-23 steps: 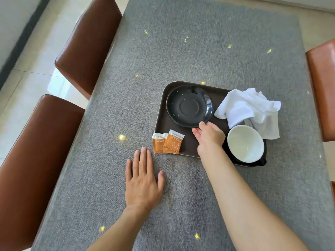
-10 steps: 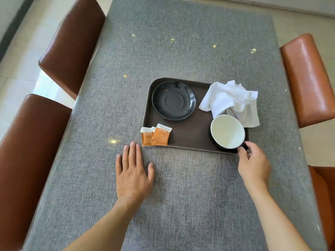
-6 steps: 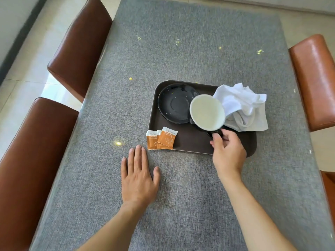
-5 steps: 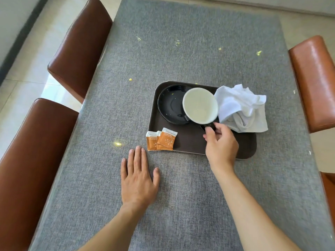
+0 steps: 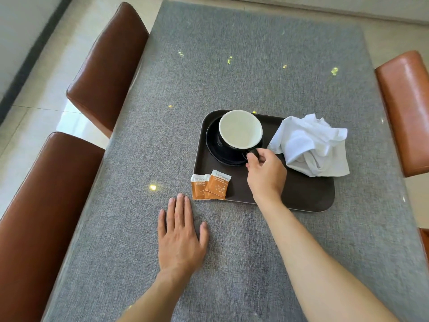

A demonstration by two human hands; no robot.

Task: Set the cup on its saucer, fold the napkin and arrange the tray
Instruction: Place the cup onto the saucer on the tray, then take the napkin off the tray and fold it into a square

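On the far left, two brown leather chairs (image 5: 69,135) stand against the left edge of the table (image 5: 255,66), which is covered in grey woven cloth. Your left hand (image 5: 182,238) lies flat on that cloth near you, palm down, fingers straight and close together, holding nothing; its fingertips stop just short of the near left corner of the tray (image 5: 308,196). Two orange sachets (image 5: 210,184) sit at that corner, overlapping each other; the left one hangs partly over the tray's rim onto the cloth. Beyond them, in the far left part of the dark brown tray, the black saucer (image 5: 222,156) lies flat, and the cup (image 5: 240,131), black outside and white inside, is over it, upright, with its handle pointing to the near right. Whether its base is fully seated on the saucer you cannot tell from this angle. Your right hand (image 5: 267,175) reaches across the tray's near rim and pinches the cup's handle between thumb and curled fingers. To the right of the cup, the white napkin (image 5: 311,145) lies crumpled and unfolded at the tray's far right, spilling over the rim. Two more brown chairs (image 5: 404,112) show at the right edge.
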